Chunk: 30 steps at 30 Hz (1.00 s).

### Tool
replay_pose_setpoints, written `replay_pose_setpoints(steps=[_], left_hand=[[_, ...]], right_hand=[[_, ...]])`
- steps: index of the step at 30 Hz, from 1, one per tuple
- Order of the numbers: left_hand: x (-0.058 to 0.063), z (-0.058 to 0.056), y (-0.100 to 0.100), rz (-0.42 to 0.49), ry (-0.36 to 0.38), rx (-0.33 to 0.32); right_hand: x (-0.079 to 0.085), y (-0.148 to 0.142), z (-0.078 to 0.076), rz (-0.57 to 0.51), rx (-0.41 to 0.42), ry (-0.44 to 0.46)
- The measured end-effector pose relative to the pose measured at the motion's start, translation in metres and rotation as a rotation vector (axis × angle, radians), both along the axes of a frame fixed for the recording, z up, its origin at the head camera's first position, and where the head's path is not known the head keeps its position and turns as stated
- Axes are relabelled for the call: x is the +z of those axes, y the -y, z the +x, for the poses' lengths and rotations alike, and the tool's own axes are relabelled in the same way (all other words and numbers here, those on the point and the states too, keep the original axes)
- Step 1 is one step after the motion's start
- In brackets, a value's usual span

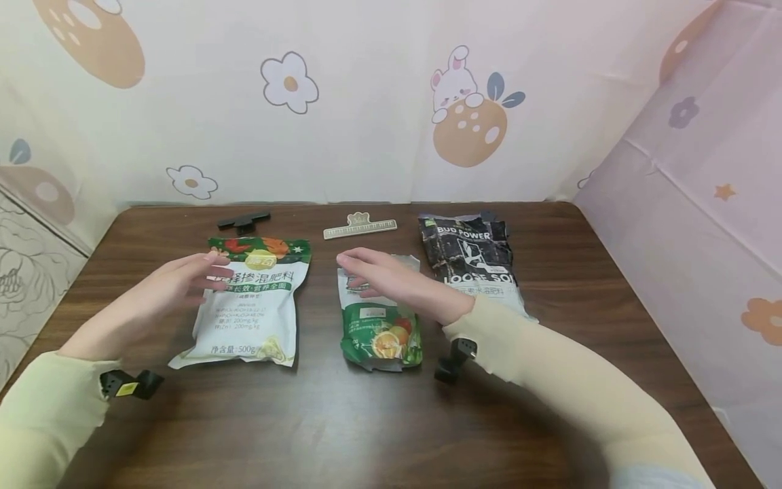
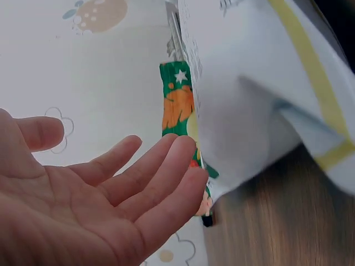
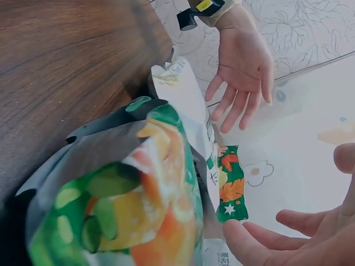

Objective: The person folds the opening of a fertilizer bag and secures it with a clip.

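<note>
In the head view, my left hand (image 1: 183,282) hovers at the left side of a white fertilizer bag (image 1: 247,319) with a green leaf-patterned top. Its fingers are spread and relaxed, holding nothing, as the left wrist view also shows on the hand (image 2: 127,199). My right hand (image 1: 391,275) is above a smaller white and green pouch (image 1: 373,333) printed with fruit, its fingers loosely straight and without anything in them. The right wrist view has the pouch's printed face (image 3: 127,205) close up, with the right hand's fingers (image 3: 249,244) beside it.
A black and white "Bud Power" bag (image 1: 473,255) lies at the right of the wooden table (image 1: 342,428). Near the back edge are a black clip (image 1: 244,222) and a pale clip (image 1: 360,227) with a ruler-like bar. A patterned cloth (image 1: 366,136) hangs behind the table.
</note>
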<state>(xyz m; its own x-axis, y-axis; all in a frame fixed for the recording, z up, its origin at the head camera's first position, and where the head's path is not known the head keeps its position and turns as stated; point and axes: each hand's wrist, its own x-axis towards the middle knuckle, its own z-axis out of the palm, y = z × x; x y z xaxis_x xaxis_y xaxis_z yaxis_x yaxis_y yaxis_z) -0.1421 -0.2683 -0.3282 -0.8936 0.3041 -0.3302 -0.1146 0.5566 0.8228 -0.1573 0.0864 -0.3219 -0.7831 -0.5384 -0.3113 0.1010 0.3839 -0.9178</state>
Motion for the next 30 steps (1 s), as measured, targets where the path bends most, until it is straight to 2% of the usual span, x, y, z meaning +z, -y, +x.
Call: replay_pose_setpoints(steps=[8, 11, 22, 30], left_hand=[[-0.001, -0.001, 0.019, -0.004, 0.019, 0.027], [-0.003, -0.001, 0.025, -0.016, 0.021, 0.035], [-0.011, -0.007, 0.034, -0.024, 0.026, 0.053], [-0.016, -0.008, 0.039, -0.027, 0.049, 0.065]], right_hand=[[0.01, 0.018, -0.003, -0.037, -0.004, 0.01], [0.011, 0.026, -0.004, -0.052, -0.011, 0.044], [-0.002, 0.048, -0.014, -0.038, -0.055, 0.2], [-0.011, 0.055, -0.018, -0.101, -0.065, 0.312]])
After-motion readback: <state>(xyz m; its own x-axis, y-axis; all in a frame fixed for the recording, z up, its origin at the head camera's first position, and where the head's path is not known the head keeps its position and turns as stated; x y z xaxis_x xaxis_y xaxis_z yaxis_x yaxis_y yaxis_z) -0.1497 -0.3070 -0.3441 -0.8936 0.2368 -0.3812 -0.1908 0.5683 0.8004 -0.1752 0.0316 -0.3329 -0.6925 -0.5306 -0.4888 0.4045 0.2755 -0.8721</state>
